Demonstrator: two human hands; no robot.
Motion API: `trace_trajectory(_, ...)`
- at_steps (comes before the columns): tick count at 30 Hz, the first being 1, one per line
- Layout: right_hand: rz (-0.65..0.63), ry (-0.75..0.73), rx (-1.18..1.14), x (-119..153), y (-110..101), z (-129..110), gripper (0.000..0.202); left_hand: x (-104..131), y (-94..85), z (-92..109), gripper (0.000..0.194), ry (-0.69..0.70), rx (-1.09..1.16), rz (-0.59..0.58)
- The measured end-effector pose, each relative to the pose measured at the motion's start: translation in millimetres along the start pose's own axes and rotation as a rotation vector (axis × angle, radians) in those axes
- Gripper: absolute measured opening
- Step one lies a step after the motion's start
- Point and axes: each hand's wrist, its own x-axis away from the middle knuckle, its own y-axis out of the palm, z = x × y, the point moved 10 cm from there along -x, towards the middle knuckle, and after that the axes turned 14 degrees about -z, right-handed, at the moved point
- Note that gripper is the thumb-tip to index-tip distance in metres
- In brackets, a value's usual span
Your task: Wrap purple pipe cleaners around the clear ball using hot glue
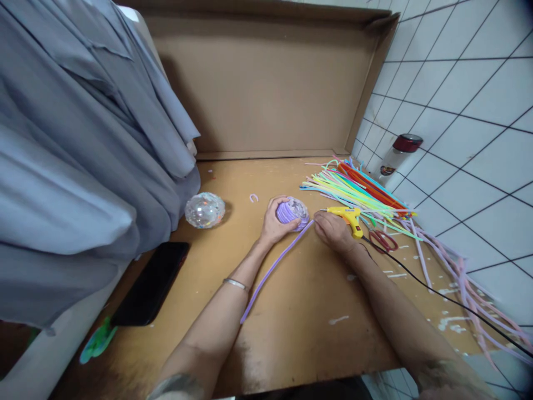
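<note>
My left hand [275,223] is wrapped round a ball [293,212] covered in part with purple pipe cleaner windings. Its upper right side looks pale and speckled. A long purple pipe cleaner [272,269] runs from beside the ball down toward my left forearm. Its upper end lies at the fingertips of my right hand [332,229], which are closed in a pinch on it. Just behind my right hand rests a yellow glue gun [347,215], its nozzle pointing left above my knuckles.
A clear speckled ball [205,210] and a black phone [152,284] lie at left. Colourful pipe cleaners [353,186], red-handled scissors [383,241] and a bottle [400,155] are at right. A cable [433,290] trails rightward. Cardboard [266,83] stands behind; grey cloth [83,139] hangs left.
</note>
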Motion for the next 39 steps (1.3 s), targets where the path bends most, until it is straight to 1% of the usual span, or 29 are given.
trace_trajectory(3, 0.014, 0.068, -0.026, -3, -5, 4, 0.018, 0, 0.2, -1, 0.055, -0.010, 0.004, -0.004)
trace_trajectory(5, 0.021, 0.082, -0.046, -6, -8, 3, 0.018, 0, 0.4, -1, 0.055, -0.014, 0.003, -0.006)
trace_trajectory(7, 0.062, 0.115, -0.084, -9, -13, 3, 0.017, 0, 0.7, -1, 0.054, -0.007, -0.002, -0.005)
trace_trajectory(9, 0.136, 0.237, -0.143, -8, -20, 12, 0.016, 0, 1.1, 2, 0.054, 0.010, -0.009, -0.002)
trace_trajectory(11, 0.230, 0.423, -0.211, -1, -26, 28, 0.014, 0, 2.0, 4, 0.055, 0.027, -0.018, -0.005)
trace_trajectory(13, 0.288, 0.575, -0.281, 7, -27, 39, 0.013, 0, 3.4, 8, 0.055, 0.042, -0.035, -0.014)
trace_trajectory(14, 0.295, 0.620, -0.325, 9, -25, 43, 0.013, 0, 4.1, 11, 0.055, 0.050, -0.049, -0.020)
trace_trajectory(16, 0.288, 0.657, -0.428, 10, -17, 44, 0.013, 0, 5.6, 15, 0.054, 0.062, -0.081, -0.031)
trace_trajectory(19, 0.293, 0.643, -0.525, 7, -9, 35, 0.012, 0, 8.3, 20, 0.054, 0.079, -0.111, -0.047)
trace_trajectory(21, 0.284, 0.591, -0.480, 1, -11, 23, 0.010, 0, 10.8, 23, 0.055, 0.103, -0.109, -0.059)
trace_trajectory(24, 0.289, 0.451, -0.399, -8, -20, 4, 0.011, 1, 13.1, 26, 0.054, 0.134, -0.104, -0.064)
trace_trajectory(26, 0.284, 0.389, -0.366, -12, -22, -3, 0.015, 1, 12.9, 25, 0.054, 0.132, -0.106, -0.057)
trace_trajectory(29, 0.283, 0.343, -0.325, -13, -22, -6, 0.017, 1, 13.5, 26, 0.053, 0.135, -0.113, -0.065)
trace_trajectory(31, 0.285, 0.350, -0.304, -12, -20, -5, 0.017, 1, 14.4, 28, 0.052, 0.156, -0.112, -0.075)
trace_trajectory(34, 0.249, 0.381, -0.305, -12, -15, -3, 0.018, 1, 14.6, 30, 0.051, 0.197, -0.103, -0.076)
trace_trajectory(37, 0.215, 0.359, -0.340, -14, -12, -4, 0.020, 1, 15.4, 29, 0.051, 0.219, -0.103, -0.078)
trace_trajectory(39, 0.215, 0.346, -0.341, -13, -12, -5, 0.020, 1, 16.4, 28, 0.051, 0.217, -0.111, -0.084)
